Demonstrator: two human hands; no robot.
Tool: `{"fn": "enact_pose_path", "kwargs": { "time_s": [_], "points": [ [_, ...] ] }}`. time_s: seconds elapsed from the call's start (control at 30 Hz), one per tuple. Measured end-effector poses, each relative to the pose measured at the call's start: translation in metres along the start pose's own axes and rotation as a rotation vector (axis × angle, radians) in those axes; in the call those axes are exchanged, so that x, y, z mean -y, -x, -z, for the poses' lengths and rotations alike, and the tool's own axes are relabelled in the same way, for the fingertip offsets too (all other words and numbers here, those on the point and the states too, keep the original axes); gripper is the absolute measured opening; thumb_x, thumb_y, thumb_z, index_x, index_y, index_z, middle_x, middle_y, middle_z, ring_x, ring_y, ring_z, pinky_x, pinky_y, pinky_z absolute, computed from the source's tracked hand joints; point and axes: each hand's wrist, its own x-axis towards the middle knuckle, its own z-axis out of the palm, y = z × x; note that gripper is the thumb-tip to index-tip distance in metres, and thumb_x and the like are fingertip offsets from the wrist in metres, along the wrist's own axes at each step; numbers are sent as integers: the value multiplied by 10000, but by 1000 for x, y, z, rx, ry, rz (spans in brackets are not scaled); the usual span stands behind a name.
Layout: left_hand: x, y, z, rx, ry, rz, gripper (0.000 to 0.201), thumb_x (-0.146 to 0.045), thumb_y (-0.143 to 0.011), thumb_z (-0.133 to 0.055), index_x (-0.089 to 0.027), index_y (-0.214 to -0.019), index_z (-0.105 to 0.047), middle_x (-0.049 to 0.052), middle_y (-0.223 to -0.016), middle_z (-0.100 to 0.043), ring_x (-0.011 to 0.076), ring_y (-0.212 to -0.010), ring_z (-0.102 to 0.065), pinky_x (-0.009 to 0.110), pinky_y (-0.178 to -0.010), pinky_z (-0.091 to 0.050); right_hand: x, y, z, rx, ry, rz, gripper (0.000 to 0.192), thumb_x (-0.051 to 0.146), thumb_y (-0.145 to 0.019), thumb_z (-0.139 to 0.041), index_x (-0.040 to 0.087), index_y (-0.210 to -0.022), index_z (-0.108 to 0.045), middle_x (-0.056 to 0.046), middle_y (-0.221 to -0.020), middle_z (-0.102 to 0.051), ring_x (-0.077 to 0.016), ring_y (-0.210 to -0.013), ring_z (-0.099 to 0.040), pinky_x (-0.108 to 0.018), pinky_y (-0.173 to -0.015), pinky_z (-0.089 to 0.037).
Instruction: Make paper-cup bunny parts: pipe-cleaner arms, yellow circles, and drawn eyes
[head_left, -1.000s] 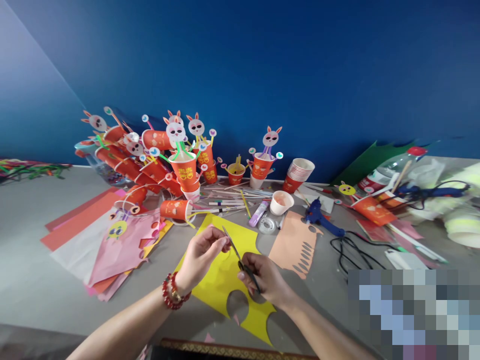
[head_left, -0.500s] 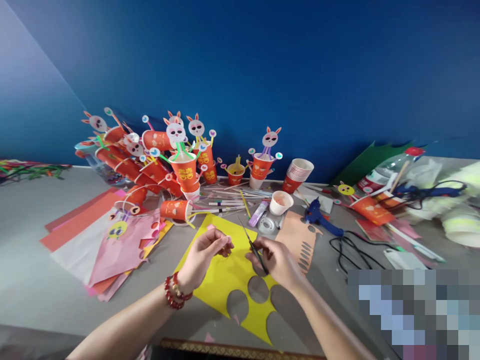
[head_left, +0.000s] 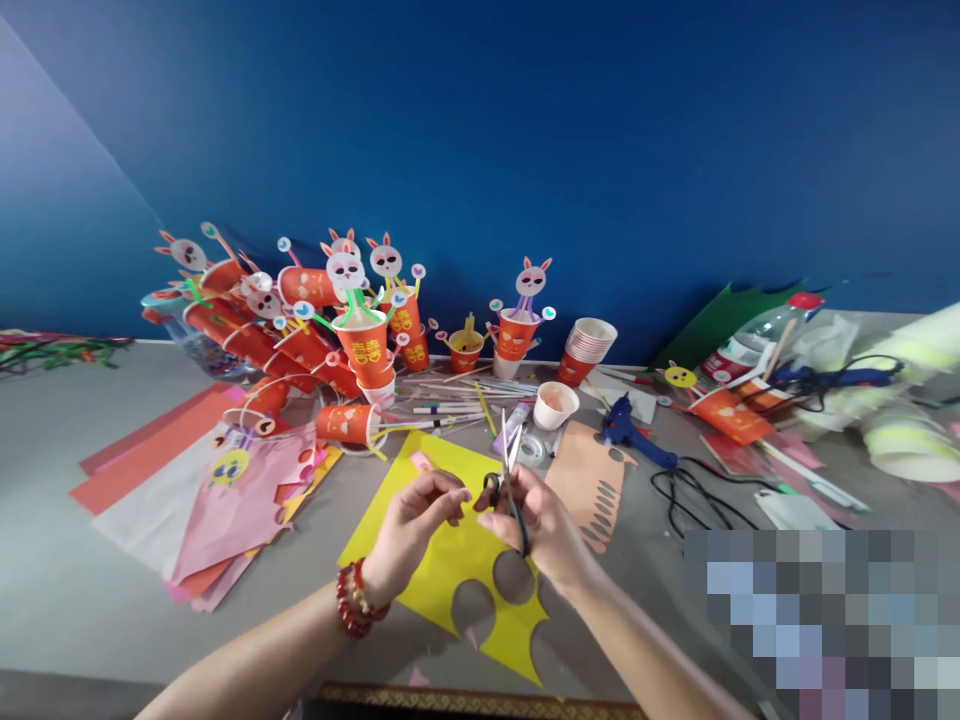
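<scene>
The yellow sheet [head_left: 450, 562], with round cut-outs near its near edge, is laid flat on the worktop [head_left: 52, 560] and is taken as the reference. Above the right part of the yellow sheet, the scissors [head_left: 511, 475] are gripped by the right hand [head_left: 538, 522]; the blades are pointed away from the person and are spread slightly apart. Above the middle of the yellow sheet, the left hand [head_left: 421, 515] is held with its fingers bent; whether a small piece is pinched between the fingertips cannot be told. A red beaded bracelet [head_left: 351, 603] is worn on the left wrist. A small pink piece [head_left: 421, 461] is seated on the far part of the yellow sheet. To its right, a peach sheet [head_left: 581, 475] and a blue glue gun [head_left: 628, 433] are placed. Beyond it, a white cup [head_left: 556, 406] and a cup stack [head_left: 589, 352] are stood upright. To its left, coloured sheets [head_left: 247, 515] are piled.
</scene>
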Motion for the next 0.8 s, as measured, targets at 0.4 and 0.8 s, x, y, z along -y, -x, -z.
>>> {"fn": "enact_pose_path", "kwargs": {
  "time_s": [0.4, 0.8],
  "points": [
    [4, 7, -3, 50, -408, -332, 172, -246, -956, -564, -186, -809, -628, 53, -810, -624, 166, -761, -595, 287, -725, -468, -22, 5, -13, -138, -27, 115, 292, 233, -730, -767, 223, -877, -515, 12, -805, -595, -134, -675, -539, -246, -631, -468],
    [0, 5, -4, 146, -427, -196, 119, -273, -934, -570, -186, -858, -599, 43, -839, -623, 166, -770, -596, 272, -725, -474, -12, 5, -3, -66, 232, 139, 233, 151, -721, -663, 229, -842, -480, 36, -708, -587, -112, -563, -468, -224, -536, -384]
  ]
}}
